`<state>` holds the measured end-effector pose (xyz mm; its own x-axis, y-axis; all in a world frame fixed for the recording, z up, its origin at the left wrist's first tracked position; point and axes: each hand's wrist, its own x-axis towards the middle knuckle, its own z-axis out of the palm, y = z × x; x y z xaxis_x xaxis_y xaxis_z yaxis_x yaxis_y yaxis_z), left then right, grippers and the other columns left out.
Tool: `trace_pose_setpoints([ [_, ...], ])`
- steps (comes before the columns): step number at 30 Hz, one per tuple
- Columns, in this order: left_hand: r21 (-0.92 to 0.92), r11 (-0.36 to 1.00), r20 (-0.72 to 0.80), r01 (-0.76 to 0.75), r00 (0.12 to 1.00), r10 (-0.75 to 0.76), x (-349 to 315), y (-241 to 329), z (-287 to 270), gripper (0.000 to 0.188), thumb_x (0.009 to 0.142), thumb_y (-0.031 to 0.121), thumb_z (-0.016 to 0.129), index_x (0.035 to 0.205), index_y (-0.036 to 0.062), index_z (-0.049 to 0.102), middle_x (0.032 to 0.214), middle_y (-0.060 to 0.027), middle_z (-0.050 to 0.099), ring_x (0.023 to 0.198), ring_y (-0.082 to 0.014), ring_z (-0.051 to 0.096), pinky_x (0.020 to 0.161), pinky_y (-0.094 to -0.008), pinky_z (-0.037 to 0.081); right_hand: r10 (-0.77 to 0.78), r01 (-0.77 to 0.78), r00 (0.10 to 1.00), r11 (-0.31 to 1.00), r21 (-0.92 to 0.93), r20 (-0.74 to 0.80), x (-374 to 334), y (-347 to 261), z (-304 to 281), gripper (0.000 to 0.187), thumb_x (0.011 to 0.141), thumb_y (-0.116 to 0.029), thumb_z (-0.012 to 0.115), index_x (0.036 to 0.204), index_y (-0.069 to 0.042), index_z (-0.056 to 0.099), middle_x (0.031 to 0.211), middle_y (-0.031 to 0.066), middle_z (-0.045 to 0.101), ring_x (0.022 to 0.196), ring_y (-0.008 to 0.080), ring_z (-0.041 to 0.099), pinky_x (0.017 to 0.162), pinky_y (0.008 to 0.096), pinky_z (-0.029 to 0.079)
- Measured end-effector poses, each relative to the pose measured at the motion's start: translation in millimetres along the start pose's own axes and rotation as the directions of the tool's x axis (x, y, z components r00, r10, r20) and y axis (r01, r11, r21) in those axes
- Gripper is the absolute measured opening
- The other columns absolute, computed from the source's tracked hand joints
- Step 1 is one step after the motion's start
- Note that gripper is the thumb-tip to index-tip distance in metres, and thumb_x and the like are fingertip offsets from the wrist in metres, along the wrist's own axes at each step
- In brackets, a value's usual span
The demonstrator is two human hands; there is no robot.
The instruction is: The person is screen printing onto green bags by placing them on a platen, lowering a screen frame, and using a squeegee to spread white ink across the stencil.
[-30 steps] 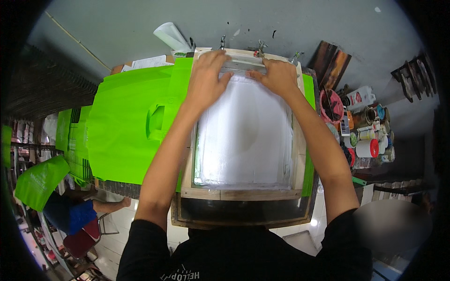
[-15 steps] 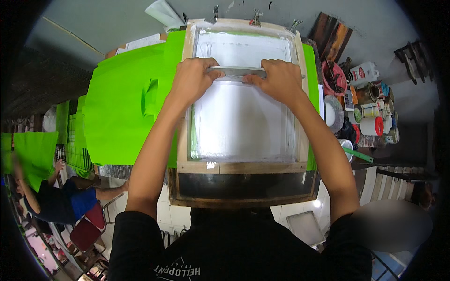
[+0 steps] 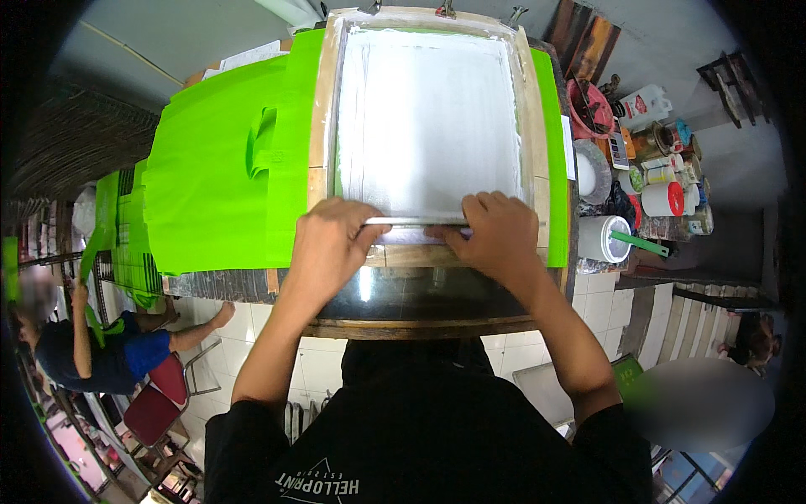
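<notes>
Both of my hands grip a long squeegee (image 3: 416, 224) at the near end of a wooden-framed printing screen (image 3: 322, 126). My left hand (image 3: 334, 239) closes round its left part, and my right hand (image 3: 497, 231) round its right part, thumbs on the near side. White ink (image 3: 428, 118) coats the mesh beyond the squeegee. Beneath the screen, bright green fabric sticks out on both sides. A stack of green fabric bags (image 3: 210, 176) lies to the left, one handle loop showing on top.
Metal clamps (image 3: 445, 10) hold the screen's far edge. To the right stand a white tub (image 3: 598, 238) with a green-handled tool, a pink basin (image 3: 590, 109) and several jars. On the left, another person (image 3: 92, 353) sits handling green fabric by a drying rack.
My hands have pulled the squeegee from the far part of the screen to its near end. White ink now covers the mesh more evenly. The seated person's arms have shifted with the green fabric.
</notes>
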<state>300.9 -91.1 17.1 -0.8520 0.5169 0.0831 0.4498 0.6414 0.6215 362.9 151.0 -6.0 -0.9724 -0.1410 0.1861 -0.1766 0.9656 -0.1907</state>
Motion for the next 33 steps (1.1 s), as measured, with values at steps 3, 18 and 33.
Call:
trace_pose_setpoints([
  [3, 0.011, 0.992, -0.144, -0.123, 0.982, 0.123, -20, -5, 11, 0.02, 0.079, 0.013, 0.08, 0.096, 0.0028, 0.077, 0.092, -0.0163, 0.074, 0.087, -0.0327, 0.07, 0.084, -0.0401, 0.054, 0.009, -0.01, 1.0, 0.999, -0.031, -0.026, -18, -8, 4, 0.037, 0.079, -0.042, 0.076, 0.082, -0.008, 0.062, 0.078, 0.0074, 0.062, 0.077, 0.026, 0.064, 0.067, 0.0396, 0.05],
  [18, 0.144, 0.954, -0.621, -0.263, 0.727, 0.294, -54, -53, -9, 0.127, 0.065, 0.049, 0.093, 0.161, 0.0102, 0.018, 0.161, -0.0252, 0.033, 0.151, -0.0392, 0.03, 0.122, -0.0596, 0.013, -0.265, 0.281, 0.818, 0.959, -0.048, -0.511, -13, -8, -76, 0.024, 0.072, -0.009, 0.069, 0.096, -0.007, 0.065, 0.093, 0.0058, 0.065, 0.088, 0.0262, 0.065, 0.078, 0.0385, 0.055],
  [33, -0.073, 0.597, -0.056, 0.799, 0.595, -0.802, 43, -118, -71, 0.066, 0.089, 0.049, 0.074, 0.112, -0.0134, 0.067, 0.109, -0.026, 0.071, 0.103, -0.0348, 0.067, 0.092, -0.0407, 0.05, 0.07, -0.061, 0.9, 0.998, 0.034, -0.431, 179, 8, -277, 0.034, 0.098, -0.038, 0.064, 0.096, -0.006, 0.075, 0.07, 0.0106, 0.067, 0.063, 0.0175, 0.06, 0.063, 0.0353, 0.05],
])
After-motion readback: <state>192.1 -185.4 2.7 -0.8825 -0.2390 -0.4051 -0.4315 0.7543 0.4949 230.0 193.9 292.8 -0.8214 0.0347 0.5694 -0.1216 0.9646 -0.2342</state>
